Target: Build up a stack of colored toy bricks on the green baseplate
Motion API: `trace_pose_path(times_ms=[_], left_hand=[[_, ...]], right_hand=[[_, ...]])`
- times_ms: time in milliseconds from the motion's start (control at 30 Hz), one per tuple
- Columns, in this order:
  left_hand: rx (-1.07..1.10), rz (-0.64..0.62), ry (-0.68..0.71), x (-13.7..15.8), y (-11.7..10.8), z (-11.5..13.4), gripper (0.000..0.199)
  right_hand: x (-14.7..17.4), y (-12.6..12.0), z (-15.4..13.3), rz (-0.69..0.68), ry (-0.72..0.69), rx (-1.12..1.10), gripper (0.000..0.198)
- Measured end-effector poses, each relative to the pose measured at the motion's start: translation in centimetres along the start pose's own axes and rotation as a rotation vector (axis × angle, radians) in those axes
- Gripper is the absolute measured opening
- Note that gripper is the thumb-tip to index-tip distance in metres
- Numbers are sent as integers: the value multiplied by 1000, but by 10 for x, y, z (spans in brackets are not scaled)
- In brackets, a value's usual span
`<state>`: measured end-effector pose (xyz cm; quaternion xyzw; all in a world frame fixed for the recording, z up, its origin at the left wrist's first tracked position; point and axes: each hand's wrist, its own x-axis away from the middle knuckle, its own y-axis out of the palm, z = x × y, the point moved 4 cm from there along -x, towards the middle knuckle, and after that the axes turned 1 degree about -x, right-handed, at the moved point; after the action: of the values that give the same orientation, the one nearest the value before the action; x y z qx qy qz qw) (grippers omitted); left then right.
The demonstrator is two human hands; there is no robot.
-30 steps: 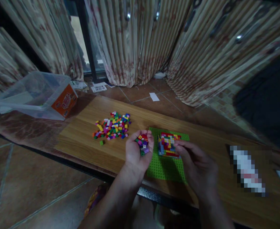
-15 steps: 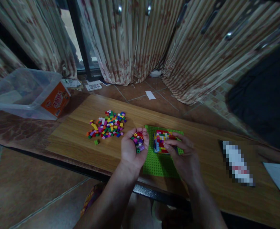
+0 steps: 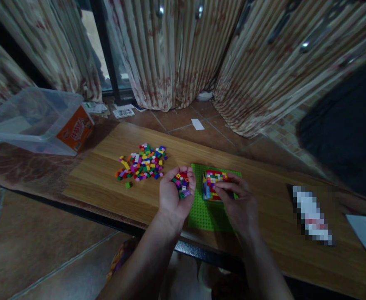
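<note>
Your left hand (image 3: 173, 198) and right hand (image 3: 241, 204) are bare, forearms (image 3: 153, 250) too. Patterned purple-yellow cloth (image 3: 120, 258) beside your left forearm; can't tell if worn.

Dim light prevails, with a brighter window (image 3: 95, 38), shadow on the baseplate (image 3: 198, 213) and 1 pixelated patch (image 3: 312, 216).

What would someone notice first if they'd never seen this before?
Probably the bright heap of bricks on the wooden table, left of both hands. Next, the handful of bricks in the cupped left hand, and the colourful block on the green board, partly hidden by the right hand.
</note>
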<state>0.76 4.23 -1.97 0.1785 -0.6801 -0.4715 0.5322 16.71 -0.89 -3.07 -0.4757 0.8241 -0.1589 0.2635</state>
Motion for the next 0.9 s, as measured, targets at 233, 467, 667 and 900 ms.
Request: trace_pose_path(times_ms=[233,467,667,900], left_hand=[[6,11,1,0,-1,0,26],[-7,14,17,-1,-1,-1,26],[-45,-6,41,1,1,-4,25],[-63,-94,30,0,2,-9,26]], right_hand=[[0,1,-1,15,21,0,10],[2,1,-9,24,-7,23,10],[3,1,-11,21,-11,54,10],[12,-6,-40,58,-193,-37,9]])
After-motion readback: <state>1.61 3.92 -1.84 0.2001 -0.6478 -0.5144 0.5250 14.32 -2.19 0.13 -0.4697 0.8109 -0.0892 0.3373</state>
